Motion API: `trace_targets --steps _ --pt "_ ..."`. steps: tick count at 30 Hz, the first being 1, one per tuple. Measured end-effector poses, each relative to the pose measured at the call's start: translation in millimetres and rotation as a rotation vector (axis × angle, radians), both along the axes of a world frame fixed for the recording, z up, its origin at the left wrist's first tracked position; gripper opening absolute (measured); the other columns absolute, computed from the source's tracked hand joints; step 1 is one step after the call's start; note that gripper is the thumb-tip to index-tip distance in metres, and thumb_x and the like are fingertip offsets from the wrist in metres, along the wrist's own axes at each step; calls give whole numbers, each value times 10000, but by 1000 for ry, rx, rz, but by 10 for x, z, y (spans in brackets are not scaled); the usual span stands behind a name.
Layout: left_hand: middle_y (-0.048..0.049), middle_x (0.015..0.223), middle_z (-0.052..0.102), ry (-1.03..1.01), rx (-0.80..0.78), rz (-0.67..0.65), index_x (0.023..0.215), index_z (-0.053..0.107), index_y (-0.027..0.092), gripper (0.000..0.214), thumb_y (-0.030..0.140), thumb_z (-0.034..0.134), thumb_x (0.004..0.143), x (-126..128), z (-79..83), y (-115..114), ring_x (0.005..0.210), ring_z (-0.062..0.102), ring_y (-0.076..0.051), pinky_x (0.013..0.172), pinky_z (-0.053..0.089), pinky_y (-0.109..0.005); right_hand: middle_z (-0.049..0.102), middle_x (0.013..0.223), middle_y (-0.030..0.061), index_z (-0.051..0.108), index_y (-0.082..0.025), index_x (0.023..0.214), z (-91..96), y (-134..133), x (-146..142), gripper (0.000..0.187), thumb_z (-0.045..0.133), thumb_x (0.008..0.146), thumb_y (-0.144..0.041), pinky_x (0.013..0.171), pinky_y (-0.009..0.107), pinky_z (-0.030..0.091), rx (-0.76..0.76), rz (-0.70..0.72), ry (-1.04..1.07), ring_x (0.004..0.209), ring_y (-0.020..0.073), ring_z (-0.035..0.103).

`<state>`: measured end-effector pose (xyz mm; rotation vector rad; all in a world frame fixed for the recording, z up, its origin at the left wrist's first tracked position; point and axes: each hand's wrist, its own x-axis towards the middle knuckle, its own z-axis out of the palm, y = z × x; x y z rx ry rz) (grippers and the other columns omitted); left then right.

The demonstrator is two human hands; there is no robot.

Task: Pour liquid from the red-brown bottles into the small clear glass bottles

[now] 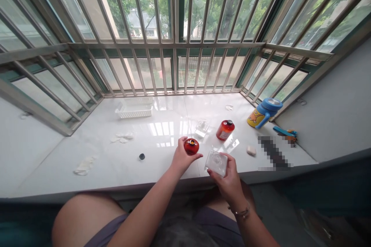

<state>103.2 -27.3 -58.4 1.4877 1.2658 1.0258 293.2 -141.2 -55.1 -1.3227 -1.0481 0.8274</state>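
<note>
My left hand (183,157) is wrapped around a round amber-red bottle (191,146), whose open neck faces up. To its right, my right hand (230,175) grips a clear square container (216,162) by its side and lower edge. A round shape shows in the middle of that container, but I cannot tell whether it is a neck or a base. A small black cap (142,156) lies on the white ledge, left of my left hand. Behind my hands stand a second amber-red bottle (224,131) with a black cap and label, and another clear square piece (201,128).
The white ledge (113,166) ends at metal window bars. On it are a white basket (135,109), white gloves or crumpled pieces (85,165), a whitish block (251,150), a blue-yellow mug (263,114) and a blue strap-like item (285,132). A dark patch on the right is pixelated.
</note>
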Motion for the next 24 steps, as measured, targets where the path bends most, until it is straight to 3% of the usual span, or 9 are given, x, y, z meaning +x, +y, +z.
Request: trace_targets --steps 5,10,14,20,24 --pt "-81 1186 760 13 -1 -183 1237 573 234 711 407 993 690 -201 123 -46 1119 753 -286 1044 581 -468 729 1227 91 510 -284 1368 -111 30 77 802 952 732 -493 921 452 655 -18 18 -7 1053 300 754" --pt "-102 1368 717 129 138 -311 1357 657 268 719 322 961 708 -667 313 -180 1295 692 -322 1137 550 -463 708 1248 91 516 -290 1392 -134 27 17 798 944 752 -502 920 449 650 -55 69 -33 1076 301 741" --pt "-116 1497 659 287 122 -361 1551 527 297 850 355 893 787 -957 398 -308 1365 663 -341 1170 539 -478 679 1297 107 550 -281 1378 -144 82 -34 771 952 752 -482 906 464 657 -46 183 -149 1098 313 729" --pt "-112 1399 701 434 251 -346 1473 524 265 787 308 871 768 -1008 362 -454 1272 706 -339 1119 571 -491 639 1397 101 580 -294 1407 -104 160 -152 706 910 811 -479 1060 488 590 31 277 -399 1250 320 666" --pt "-123 1387 704 436 274 -363 1438 537 265 914 465 996 673 -973 253 -441 1275 696 -364 1112 568 -518 640 1400 87 566 -304 1418 -77 190 -176 703 901 823 -475 1062 464 585 15 309 -422 1240 303 671"
